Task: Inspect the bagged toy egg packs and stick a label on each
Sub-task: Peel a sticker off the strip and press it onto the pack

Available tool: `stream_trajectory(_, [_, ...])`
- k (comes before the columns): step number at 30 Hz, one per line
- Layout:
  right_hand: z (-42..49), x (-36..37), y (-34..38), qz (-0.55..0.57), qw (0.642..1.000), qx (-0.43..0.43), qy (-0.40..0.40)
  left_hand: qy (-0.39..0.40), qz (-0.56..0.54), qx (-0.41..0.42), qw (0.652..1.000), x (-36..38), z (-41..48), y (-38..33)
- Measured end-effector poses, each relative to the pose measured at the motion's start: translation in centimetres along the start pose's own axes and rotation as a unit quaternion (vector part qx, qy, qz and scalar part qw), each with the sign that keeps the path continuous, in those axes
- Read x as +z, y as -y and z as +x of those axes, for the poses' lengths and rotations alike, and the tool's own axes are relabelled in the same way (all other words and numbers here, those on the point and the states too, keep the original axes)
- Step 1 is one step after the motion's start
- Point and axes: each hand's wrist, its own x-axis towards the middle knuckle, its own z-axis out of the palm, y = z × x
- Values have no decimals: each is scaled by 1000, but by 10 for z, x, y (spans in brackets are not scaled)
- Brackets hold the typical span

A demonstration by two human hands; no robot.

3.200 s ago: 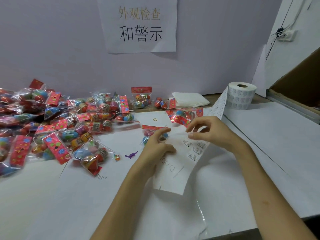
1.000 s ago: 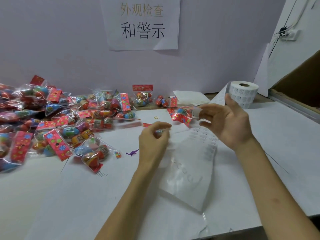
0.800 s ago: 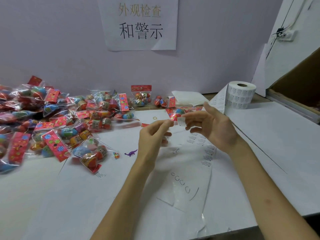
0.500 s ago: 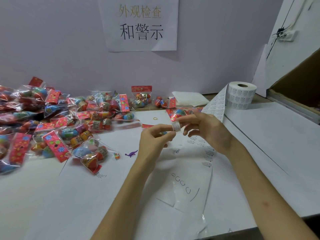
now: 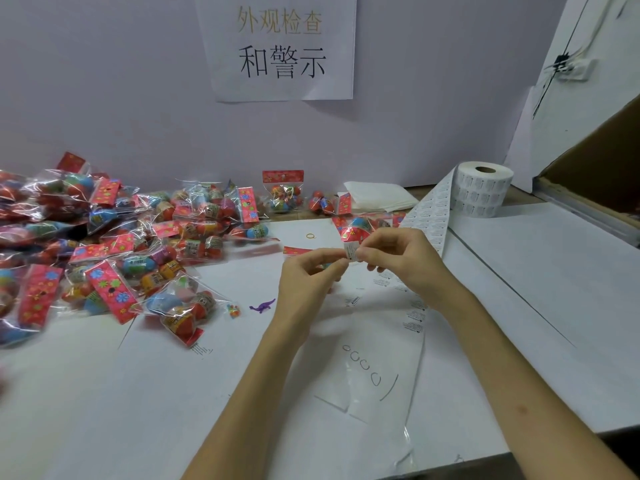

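White table (image 5: 519, 271), egg packs (image 5: 114, 251) piled left. The label (image 5: 352, 252) has come off the strip (image 5: 433, 216) now, and my left hand (image 5: 308, 278) and right hand (image 5: 405, 261) are both pinching it, so sticking's next.

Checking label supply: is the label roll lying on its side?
No, the label roll stands on end, its core hole facing up.

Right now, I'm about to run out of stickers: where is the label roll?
In the head view the label roll stands at the back right, between the folded white sheets and the cardboard box.
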Motion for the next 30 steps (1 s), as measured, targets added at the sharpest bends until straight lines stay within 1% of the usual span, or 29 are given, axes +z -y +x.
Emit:
stream_trajectory(2, [0,0,0,50,999,-13,8,-39,-14,7,999,-1,2,1])
stream_trajectory(4, [0,-3,1,117,993,-16,-2,-107,0,17,994,-6,4,4])
stream_trajectory(6, [2,-6,1,144,989,-10,-31,-184,84,36,979,-14,6,8])
stream_trajectory(8, [4,-7,-2,143,988,13,-51,-224,216,47,949,-19,8,13])
stream_trajectory(9, [5,-7,-5,137,988,32,-56,-228,282,39,931,-19,8,15])
stream_trajectory(11, [8,-6,-9,104,991,73,-52,-206,384,-12,900,-18,8,19])
stream_trajectory(13, [10,-2,-13,39,993,107,-36,-170,436,-56,882,-17,9,22])
stream_trajectory(15, [10,5,-19,-11,990,137,-22,-152,443,-66,881,-18,10,23])
stream_trajectory(17, [9,12,-24,-46,987,157,-7,-151,419,-48,894,-17,10,22])
stream_trajectory(18, [8,15,-26,-76,984,161,1,-148,385,-35,911,-15,10,21])
stream_trajectory(20, [6,21,-27,-103,981,164,11,-128,262,-26,956,-13,9,18])
stream_trajectory(21, [6,23,-26,-86,983,159,8,-118,201,-28,972,-12,9,18])
stream_trajectory(22, [6,25,-24,-56,986,155,-3,-113,158,-31,981,-11,9,16])
stream_trajectory(24, [6,27,-19,13,988,146,-41,-112,83,-47,989,-11,10,13])
stream_trajectory(26, [7,24,-15,86,985,135,-64,-96,-9,-93,991,-12,11,10])
stream_trajectory(28, [7,20,-11,145,981,119,-45,-44,-103,-147,983,-12,12,7])
stream_trajectory(30, [6,17,-7,186,977,100,-6,9,-169,-173,970,-11,12,7])
